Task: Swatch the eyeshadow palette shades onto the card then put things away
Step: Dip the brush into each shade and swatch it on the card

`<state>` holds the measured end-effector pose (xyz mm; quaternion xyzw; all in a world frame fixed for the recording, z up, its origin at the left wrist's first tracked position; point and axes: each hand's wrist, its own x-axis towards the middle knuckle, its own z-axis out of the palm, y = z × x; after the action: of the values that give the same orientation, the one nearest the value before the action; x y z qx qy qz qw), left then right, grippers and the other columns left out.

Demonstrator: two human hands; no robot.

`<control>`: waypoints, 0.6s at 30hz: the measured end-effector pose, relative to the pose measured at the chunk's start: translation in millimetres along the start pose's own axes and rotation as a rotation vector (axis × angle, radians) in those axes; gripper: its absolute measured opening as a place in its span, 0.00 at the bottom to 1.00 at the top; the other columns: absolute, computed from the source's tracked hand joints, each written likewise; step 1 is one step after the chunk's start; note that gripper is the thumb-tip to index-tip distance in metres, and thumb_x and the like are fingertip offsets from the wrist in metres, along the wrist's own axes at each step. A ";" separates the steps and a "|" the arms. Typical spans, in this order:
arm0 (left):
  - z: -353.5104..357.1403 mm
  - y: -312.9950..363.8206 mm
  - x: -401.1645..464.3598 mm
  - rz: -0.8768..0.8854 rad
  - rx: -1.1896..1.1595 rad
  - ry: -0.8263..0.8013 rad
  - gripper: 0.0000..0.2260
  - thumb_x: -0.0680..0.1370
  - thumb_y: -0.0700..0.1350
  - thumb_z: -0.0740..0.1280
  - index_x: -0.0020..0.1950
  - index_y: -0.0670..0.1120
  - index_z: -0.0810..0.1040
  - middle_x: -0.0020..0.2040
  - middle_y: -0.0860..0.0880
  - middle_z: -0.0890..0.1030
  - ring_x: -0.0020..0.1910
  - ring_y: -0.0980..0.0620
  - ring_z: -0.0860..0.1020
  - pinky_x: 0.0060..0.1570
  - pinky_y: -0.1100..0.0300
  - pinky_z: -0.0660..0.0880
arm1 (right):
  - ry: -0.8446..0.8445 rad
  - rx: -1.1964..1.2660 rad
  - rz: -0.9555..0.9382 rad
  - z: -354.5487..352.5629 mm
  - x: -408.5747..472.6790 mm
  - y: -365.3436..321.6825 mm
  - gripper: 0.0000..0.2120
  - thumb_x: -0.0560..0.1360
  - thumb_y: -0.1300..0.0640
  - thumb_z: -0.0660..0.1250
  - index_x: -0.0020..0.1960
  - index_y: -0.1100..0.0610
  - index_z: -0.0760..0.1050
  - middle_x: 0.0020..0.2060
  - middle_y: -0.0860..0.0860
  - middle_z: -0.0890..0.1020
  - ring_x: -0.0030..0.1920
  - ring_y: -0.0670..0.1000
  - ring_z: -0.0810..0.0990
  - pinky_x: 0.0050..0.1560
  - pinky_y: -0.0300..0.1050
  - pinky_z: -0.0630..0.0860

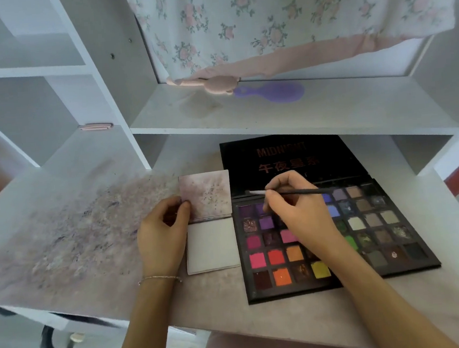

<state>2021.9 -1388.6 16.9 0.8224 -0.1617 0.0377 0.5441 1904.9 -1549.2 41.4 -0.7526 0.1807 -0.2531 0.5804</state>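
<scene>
Your right hand hovers over the open eyeshadow palette, fingers pinched round a thin brush whose long axis runs nearly level, tip pointing left toward the card. That tip sits just right of the card's right edge, so the coming stroke, as I judge it, is a short carry leftward. Your left hand is the nearer one to the card: its thumb and curled fingers pinch the stained upper leaf at its left edge, holding it raised above the blank leaf just below your fingertips
</scene>
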 end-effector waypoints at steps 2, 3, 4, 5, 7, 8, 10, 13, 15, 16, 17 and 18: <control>0.8 -1.3 0.9 0.002 0.020 0.008 0.06 0.74 0.40 0.67 0.43 0.52 0.77 0.37 0.61 0.78 0.38 0.63 0.76 0.40 0.71 0.72 | 0.002 0.001 0.024 2.8 2.1 3.5 0.07 0.75 0.63 0.62 0.42 0.52 0.73 0.30 0.48 0.80 0.36 0.46 0.80 0.38 0.40 0.78; 1.2 -2.0 1.5 -0.001 0.027 0.013 0.06 0.74 0.41 0.67 0.44 0.52 0.78 0.37 0.61 0.78 0.38 0.63 0.76 0.40 0.69 0.71 | 0.006 0.000 0.037 3.3 2.0 5.1 0.07 0.75 0.63 0.62 0.42 0.52 0.73 0.30 0.49 0.81 0.36 0.47 0.81 0.38 0.43 0.78; 1.5 -2.9 2.1 -0.007 0.032 0.016 0.05 0.74 0.41 0.67 0.45 0.51 0.78 0.36 0.60 0.78 0.38 0.63 0.76 0.41 0.68 0.71 | 0.013 0.000 0.044 3.5 1.8 6.7 0.07 0.76 0.62 0.61 0.42 0.53 0.73 0.30 0.48 0.82 0.35 0.47 0.81 0.37 0.44 0.77; 2.0 -3.6 2.6 -0.012 0.039 0.017 0.04 0.74 0.41 0.67 0.46 0.50 0.79 0.36 0.59 0.78 0.38 0.63 0.76 0.41 0.68 0.71 | 0.020 0.006 0.047 3.3 1.3 8.0 0.07 0.76 0.62 0.61 0.41 0.53 0.73 0.30 0.47 0.82 0.34 0.46 0.81 0.36 0.43 0.77; 2.8 -4.4 3.0 -0.012 0.063 0.018 0.04 0.74 0.41 0.67 0.46 0.49 0.79 0.36 0.59 0.77 0.37 0.63 0.76 0.40 0.68 0.71 | 0.035 0.017 0.054 3.0 1.0 10.2 0.07 0.76 0.62 0.61 0.40 0.54 0.71 0.29 0.47 0.82 0.32 0.46 0.80 0.35 0.42 0.76; 3.1 -4.4 3.1 -0.008 0.075 0.021 0.04 0.74 0.41 0.68 0.46 0.50 0.79 0.35 0.60 0.77 0.37 0.64 0.75 0.40 0.68 0.71 | 0.039 0.008 0.055 3.2 1.2 10.9 0.07 0.76 0.61 0.61 0.40 0.54 0.70 0.28 0.46 0.82 0.32 0.46 0.80 0.36 0.42 0.77; 3.8 -4.0 3.1 -0.002 0.081 0.023 0.06 0.74 0.42 0.68 0.45 0.53 0.77 0.35 0.60 0.77 0.37 0.63 0.76 0.39 0.67 0.71 | 0.037 -0.024 0.056 4.0 1.6 12.1 0.07 0.76 0.59 0.62 0.40 0.54 0.70 0.28 0.45 0.81 0.33 0.45 0.80 0.38 0.41 0.77; 4.7 -4.6 3.5 0.001 0.076 0.018 0.04 0.74 0.43 0.67 0.46 0.51 0.79 0.36 0.61 0.77 0.38 0.63 0.76 0.40 0.67 0.71 | 0.038 -0.046 0.056 5.1 2.0 13.0 0.08 0.76 0.58 0.62 0.38 0.55 0.69 0.28 0.46 0.81 0.34 0.46 0.80 0.39 0.42 0.77; 4.8 -5.8 3.8 0.002 0.070 0.024 0.03 0.74 0.43 0.67 0.46 0.49 0.80 0.36 0.62 0.77 0.38 0.64 0.76 0.40 0.69 0.70 | 0.040 -0.046 0.046 5.7 2.5 12.8 0.09 0.76 0.58 0.62 0.37 0.54 0.69 0.29 0.47 0.81 0.34 0.46 0.80 0.38 0.42 0.77; 4.7 -6.2 3.8 0.002 0.065 0.030 0.03 0.74 0.43 0.67 0.45 0.49 0.80 0.36 0.62 0.77 0.38 0.64 0.76 0.40 0.69 0.70 | 0.039 -0.048 0.039 6.1 2.8 12.7 0.09 0.76 0.58 0.62 0.37 0.54 0.69 0.29 0.47 0.81 0.34 0.45 0.80 0.38 0.41 0.77; 4.5 -6.4 3.7 0.002 0.062 0.036 0.02 0.74 0.43 0.67 0.45 0.49 0.80 0.36 0.62 0.77 0.38 0.63 0.76 0.40 0.69 0.70 | 0.036 -0.054 0.033 6.4 3.1 12.7 0.09 0.76 0.58 0.62 0.37 0.55 0.69 0.29 0.47 0.81 0.34 0.45 0.80 0.38 0.39 0.77; 4.3 -6.6 3.7 0.000 0.057 0.040 0.02 0.74 0.43 0.67 0.45 0.49 0.80 0.36 0.61 0.77 0.37 0.63 0.76 0.40 0.69 0.70 | 0.031 -0.062 0.028 6.9 3.3 12.8 0.08 0.76 0.58 0.62 0.38 0.55 0.70 0.30 0.47 0.82 0.34 0.44 0.81 0.38 0.37 0.77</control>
<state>2027.0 -1391.0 10.2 0.8368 -0.1494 0.0589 0.5234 1911.8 -1549.0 28.2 -0.7635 0.2081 -0.2507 0.5576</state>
